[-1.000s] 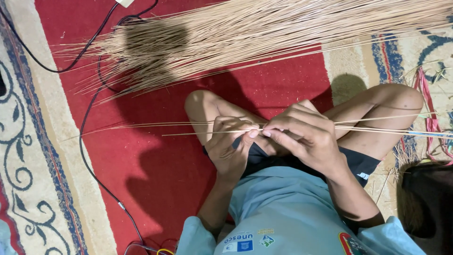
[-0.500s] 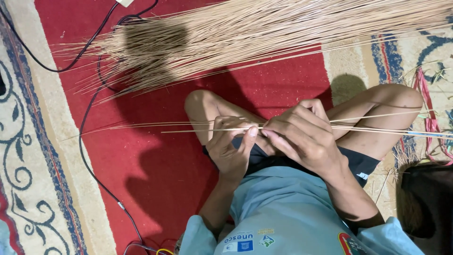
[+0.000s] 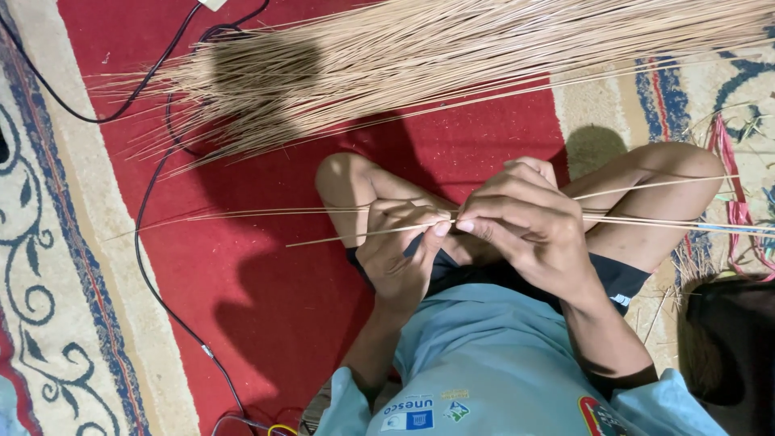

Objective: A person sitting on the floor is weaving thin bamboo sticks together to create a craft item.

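Both hands [image 3: 484, 234] on thin, pale straw sticks [image 3: 355, 236]

A single camera, worn on the person's head, looks steeply down over the light blue shirt [image 3: 484, 363] at the crossed legs and lap. It sits close: the left hand [image 3: 404, 250] and right hand [image 3: 529, 222] fill the middle of the view. Beyond the hands lies the red carpet [image 3: 266, 266], with the pile of thin sticks [image 3: 452, 56] along the far edge.
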